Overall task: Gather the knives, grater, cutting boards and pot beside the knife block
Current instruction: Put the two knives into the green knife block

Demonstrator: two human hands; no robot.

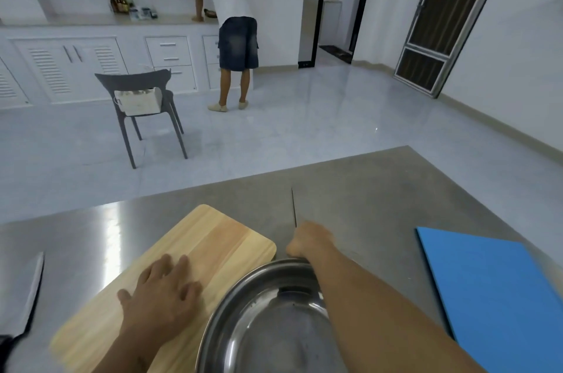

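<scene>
A wooden cutting board lies on the steel table. My left hand rests flat on it with straight fingers. My right hand grips the handle of a knife whose thin blade points away from me above the table. A steel pot sits just in front of me, under my right forearm and overlapping the wooden board's near right side. A blue cutting board lies at the right. Another knife lies at the table's left edge. No grater or knife block is in view.
Beyond the table, a grey chair with a white box on its seat stands on the tiled floor. A person bends over the white counter at the back. A screened door is on the right.
</scene>
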